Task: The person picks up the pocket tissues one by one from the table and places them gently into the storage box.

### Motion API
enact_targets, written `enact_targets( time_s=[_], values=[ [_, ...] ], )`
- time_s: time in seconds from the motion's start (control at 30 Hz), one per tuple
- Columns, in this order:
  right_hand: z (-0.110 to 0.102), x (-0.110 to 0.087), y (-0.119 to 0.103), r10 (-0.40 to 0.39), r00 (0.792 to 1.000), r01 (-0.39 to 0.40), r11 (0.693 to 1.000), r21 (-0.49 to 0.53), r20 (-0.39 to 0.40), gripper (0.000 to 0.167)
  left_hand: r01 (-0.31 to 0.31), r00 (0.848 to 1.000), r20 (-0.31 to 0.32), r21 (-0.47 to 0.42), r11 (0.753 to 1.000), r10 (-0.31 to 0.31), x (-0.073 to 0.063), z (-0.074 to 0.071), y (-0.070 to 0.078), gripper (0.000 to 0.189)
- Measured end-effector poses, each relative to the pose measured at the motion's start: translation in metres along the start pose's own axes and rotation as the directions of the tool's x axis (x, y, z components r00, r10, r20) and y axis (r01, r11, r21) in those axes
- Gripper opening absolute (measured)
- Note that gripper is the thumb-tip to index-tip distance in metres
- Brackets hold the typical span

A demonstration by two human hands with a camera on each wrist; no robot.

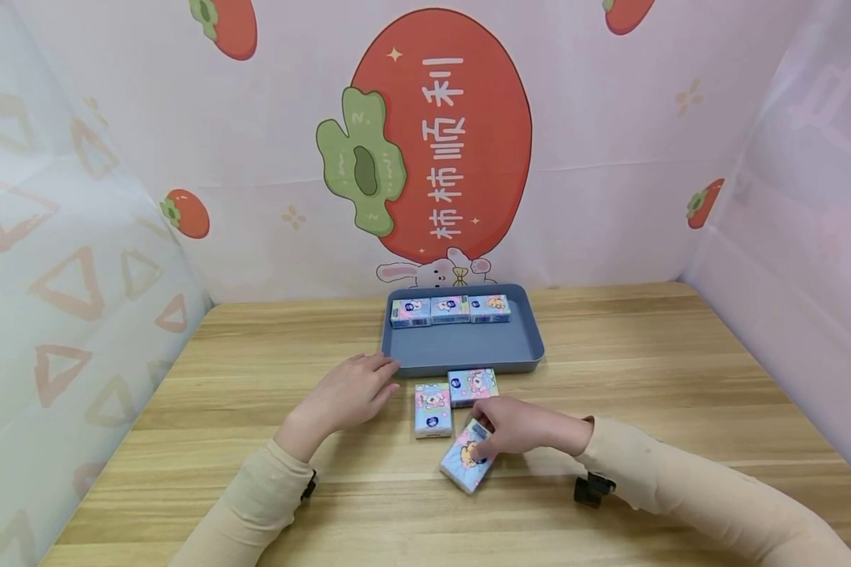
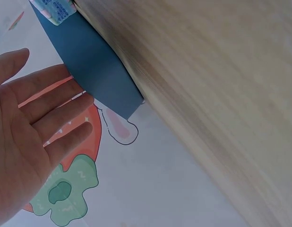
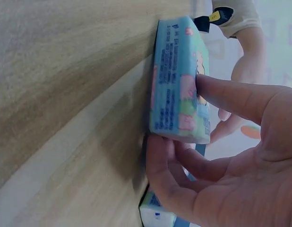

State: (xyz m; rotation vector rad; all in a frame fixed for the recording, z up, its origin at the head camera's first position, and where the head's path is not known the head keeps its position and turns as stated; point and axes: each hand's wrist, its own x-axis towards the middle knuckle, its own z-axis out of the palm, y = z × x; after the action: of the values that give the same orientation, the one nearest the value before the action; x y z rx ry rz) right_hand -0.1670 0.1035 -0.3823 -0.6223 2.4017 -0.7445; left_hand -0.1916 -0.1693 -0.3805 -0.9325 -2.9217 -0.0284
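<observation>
My right hand (image 1: pixel 521 426) pinches a small blue and pink tissue pack (image 1: pixel 463 461) between thumb and fingers. In the right wrist view, the thumb presses the printed face of that pack (image 3: pixel 176 85) and the fingers curl at its end. Two more packs lie between my hands: an upright one (image 1: pixel 433 413) and a sideways one (image 1: pixel 475 383) near the tray's front. With fingers extended, my left hand (image 1: pixel 347 394) has its fingertips at the front left corner of the blue-grey tray (image 1: pixel 461 346). The left wrist view shows its palm and straight fingers.
Three tissue packs stand in a row along the tray's back side: a left one (image 1: pixel 410 313), a middle one (image 1: pixel 450 310) and a right one (image 1: pixel 490 309). Behind the wooden table (image 1: pixel 610 346) hangs a printed backdrop (image 1: pixel 596 157), with pale side walls left and right.
</observation>
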Motion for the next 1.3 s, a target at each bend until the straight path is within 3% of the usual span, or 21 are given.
enact_targets(
  time_s=[0.2, 0.63, 1.3],
  values=[
    [-0.004, -0.002, 0.003, 0.003, 1.000, -0.003, 0.999, 0.047, -0.008, 0.032, 0.000, 1.000, 0.004, 0.004, 1.000, 0.000, 0.000, 0.001, 0.000, 0.042],
    [-0.014, -0.001, 0.015, -0.064, 0.997, 0.070, 0.985, 0.159, -0.043, 0.030, -0.007, 1.000, -0.006, 0.007, 1.000, 0.007, -0.001, -0.001, 0.000, 0.042],
    [-0.040, 0.006, 0.021, 0.029, 0.982, 0.009, 0.980, 0.197, -0.187, 0.041, -0.011, 1.000, -0.014, 0.001, 1.000, 0.011, -0.001, 0.000, 0.000, 0.041]
  ],
)
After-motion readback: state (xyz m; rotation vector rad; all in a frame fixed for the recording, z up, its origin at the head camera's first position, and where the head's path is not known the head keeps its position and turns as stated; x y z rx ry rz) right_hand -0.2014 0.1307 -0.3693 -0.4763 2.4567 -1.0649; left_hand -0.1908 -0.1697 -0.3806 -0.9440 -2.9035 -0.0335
